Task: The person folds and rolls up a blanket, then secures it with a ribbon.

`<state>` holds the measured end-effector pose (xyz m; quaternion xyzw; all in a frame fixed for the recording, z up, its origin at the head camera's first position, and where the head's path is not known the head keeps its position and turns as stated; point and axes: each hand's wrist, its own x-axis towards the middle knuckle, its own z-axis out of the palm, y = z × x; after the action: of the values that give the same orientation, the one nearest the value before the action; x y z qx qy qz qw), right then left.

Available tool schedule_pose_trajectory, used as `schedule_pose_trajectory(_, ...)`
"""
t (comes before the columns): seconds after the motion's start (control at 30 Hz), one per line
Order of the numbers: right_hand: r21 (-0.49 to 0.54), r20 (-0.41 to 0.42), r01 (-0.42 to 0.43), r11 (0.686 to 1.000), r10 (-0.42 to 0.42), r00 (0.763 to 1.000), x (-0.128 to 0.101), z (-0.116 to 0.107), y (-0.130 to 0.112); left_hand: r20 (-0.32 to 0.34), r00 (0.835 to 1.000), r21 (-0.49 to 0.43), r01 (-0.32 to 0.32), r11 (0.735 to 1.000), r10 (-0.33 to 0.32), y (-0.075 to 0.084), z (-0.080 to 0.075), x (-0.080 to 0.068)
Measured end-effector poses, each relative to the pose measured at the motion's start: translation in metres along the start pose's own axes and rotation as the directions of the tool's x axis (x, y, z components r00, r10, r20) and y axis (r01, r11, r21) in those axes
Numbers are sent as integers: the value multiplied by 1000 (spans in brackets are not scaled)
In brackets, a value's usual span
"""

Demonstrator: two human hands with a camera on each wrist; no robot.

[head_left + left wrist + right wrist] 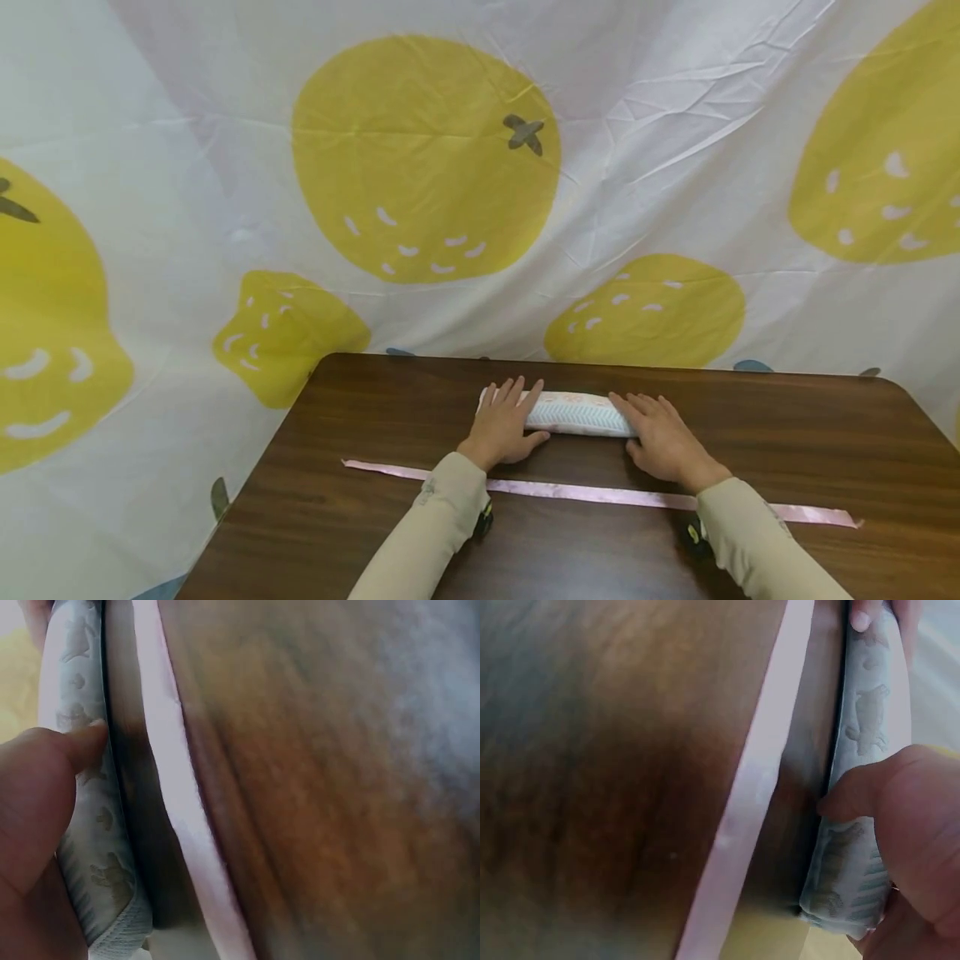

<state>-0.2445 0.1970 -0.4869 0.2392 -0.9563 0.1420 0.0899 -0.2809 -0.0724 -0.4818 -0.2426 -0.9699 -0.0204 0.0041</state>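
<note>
Nearest the head camera: two beige sleeves (435,525) reaching forward over a dark wood-grain surface (787,442). Just beyond the wrists, a long pink satin ribbon (592,493) lying flat and stretched left to right across the surface, passing under both forearms. Beyond the ribbon, apart from it by a strip of bare wood, a rolled white cloth (573,414) printed with small pale animal figures, lying parallel to the ribbon. Left hand (504,427) laid on the roll's left end, fingers straight and spread over the top, thumb tucked against the near side; in the left wrist view, thumb tip pressed on the roll (94,825) with the ribbon (180,795) running alongside. Right hand (663,437) laid on the right end, fingers extended across the top; in the right wrist view, thumb bearing against the near side of the roll (859,847), ribbon (757,787) just beside it. Neither hand clenched: both flat and pressing down. Behind the surface, a crumpled white backdrop sheet (675,125) printed with large yellow fruit shapes.
</note>
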Motion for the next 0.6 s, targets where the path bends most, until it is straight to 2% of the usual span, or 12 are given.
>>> schedule_pose_trajectory(0.2, -61, -67, 40, 997, -44, 997, -1, 2, 2, -33, 999, 40, 7, 999, -5, 1, 2, 0)
schedule_pose_trajectory(0.4, -139, -78, 62, 988, -73, 994, 0, 2, 3, -16, 1000, 42, 12, 999, -11, 2, 0, 2)
schedule_pose_trajectory(0.6, -176, -116, 95, 980, -117, 986, -3, 2, 4, -35, 999, 68, -3, 998, 6, 2, -2, 1)
